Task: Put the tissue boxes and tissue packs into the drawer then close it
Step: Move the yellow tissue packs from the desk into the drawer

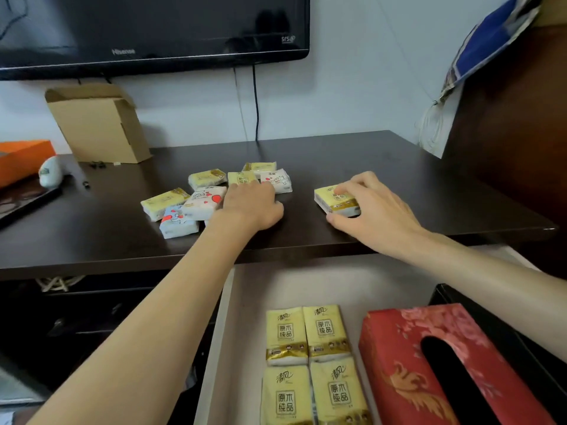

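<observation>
Room: dark table (368, 167) by a white wall, black TV (153, 29) above, brown cardboard box (98, 124) at the back.
Table packs: a bunch of small tissue packs (201, 200) sits in the middle.
Left hand (251, 207): lies on that bunch, fingers curled over a yellow pack (241, 178); I cannot tell if it grips.
Right hand (374, 210): fingers and thumb closed around 1 yellow pack (334, 199) lying apart.
Drawer (245, 302): open, with 4 yellow packs (310, 363) beside a red tissue box (429, 369).
</observation>
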### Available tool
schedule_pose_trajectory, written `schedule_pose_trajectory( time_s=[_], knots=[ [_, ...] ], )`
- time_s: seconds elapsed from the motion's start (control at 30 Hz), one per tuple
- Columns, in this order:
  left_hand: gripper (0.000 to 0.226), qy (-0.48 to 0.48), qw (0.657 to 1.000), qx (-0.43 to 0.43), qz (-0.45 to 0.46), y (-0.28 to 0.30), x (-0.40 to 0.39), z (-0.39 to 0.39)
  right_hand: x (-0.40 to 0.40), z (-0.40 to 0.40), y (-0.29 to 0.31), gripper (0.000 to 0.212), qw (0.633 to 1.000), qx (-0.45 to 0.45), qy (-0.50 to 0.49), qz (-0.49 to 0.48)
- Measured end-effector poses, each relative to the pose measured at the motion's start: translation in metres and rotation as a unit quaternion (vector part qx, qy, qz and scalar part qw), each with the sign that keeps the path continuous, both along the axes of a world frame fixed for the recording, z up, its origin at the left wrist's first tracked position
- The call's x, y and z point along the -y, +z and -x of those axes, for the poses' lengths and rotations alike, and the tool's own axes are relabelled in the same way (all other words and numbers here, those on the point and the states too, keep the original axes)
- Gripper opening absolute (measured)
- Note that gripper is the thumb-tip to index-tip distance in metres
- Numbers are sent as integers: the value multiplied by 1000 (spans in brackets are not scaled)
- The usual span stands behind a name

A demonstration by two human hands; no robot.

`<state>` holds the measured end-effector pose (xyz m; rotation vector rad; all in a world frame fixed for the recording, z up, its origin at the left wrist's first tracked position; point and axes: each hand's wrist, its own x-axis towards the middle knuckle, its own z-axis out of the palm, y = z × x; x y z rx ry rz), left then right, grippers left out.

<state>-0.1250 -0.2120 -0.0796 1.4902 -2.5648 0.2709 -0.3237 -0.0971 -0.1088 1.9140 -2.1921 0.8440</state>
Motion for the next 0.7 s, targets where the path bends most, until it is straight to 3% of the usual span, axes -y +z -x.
schedule_pose_trajectory(
  time_s=[0.17,0.3,0.47,0.57,0.7],
  knots=[
    [33,-26,999,-19,22,7,-26,0,-6,-2,-6,58,999,38,20,18],
    [33,-65,996,-56,31,8,-61,-7,-10,-1,-1,79,994,95,47,-22],
    [53,-177,970,-167,18,5,-87,-20,-13,11,3,40,974,194,103,-48],
    [67,-178,975,-126,-36,6,-80,-27,-14,9,8,40,971,211,103,-51],
    [42,-145,983,-52,-97,-2,-75,-30,-17,7,9,42,971,212,99,-38]
  ],
)
